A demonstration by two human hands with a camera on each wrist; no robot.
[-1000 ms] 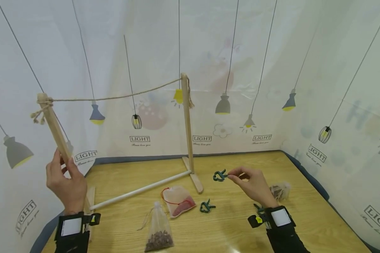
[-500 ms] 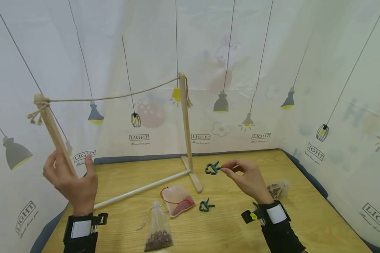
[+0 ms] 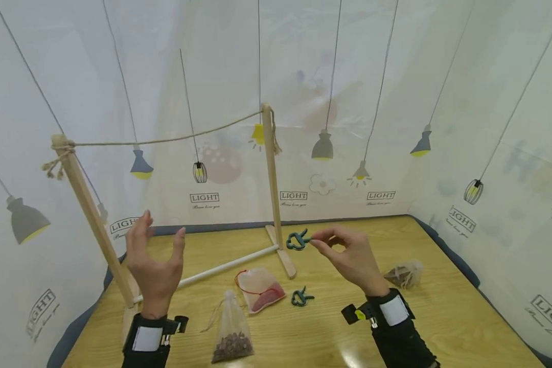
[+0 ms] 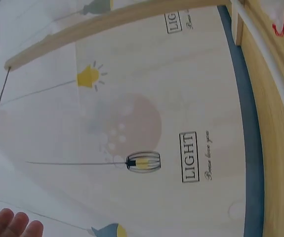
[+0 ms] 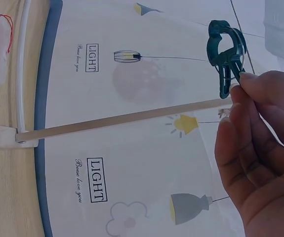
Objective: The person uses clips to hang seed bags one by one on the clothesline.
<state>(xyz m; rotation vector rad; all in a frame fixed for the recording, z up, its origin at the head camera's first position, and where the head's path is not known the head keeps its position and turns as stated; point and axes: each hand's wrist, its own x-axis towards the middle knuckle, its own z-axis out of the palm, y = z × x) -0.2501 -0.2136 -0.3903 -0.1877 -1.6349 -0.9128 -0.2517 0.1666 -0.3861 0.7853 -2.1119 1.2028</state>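
My right hand (image 3: 349,258) pinches a green plastic spring clip (image 5: 213,49) by one handle between thumb and forefinger. In the head view the clip is in front of the foot of the right wooden post (image 3: 272,179). My left hand (image 3: 154,271) is raised with fingers and thumb spread apart, holding nothing, just right of the left wooden post (image 3: 89,214). Only some of its fingertips (image 4: 16,224) show in the left wrist view. A twine line (image 3: 179,138) is tied between the tops of the two posts. Another green clip (image 3: 300,296) lies on the table.
A white bar (image 3: 230,264) joins the posts low down. On the table (image 3: 303,337) are a mesh bag of dark bits (image 3: 232,347), a bag with a red drawstring (image 3: 259,291), and another mesh bag (image 3: 405,275) at the right. A printed curtain (image 3: 372,76) surrounds the table.
My left hand has let go of the left post and moved right, its fingers spreading. My right hand has moved left with the clip, toward the right post.
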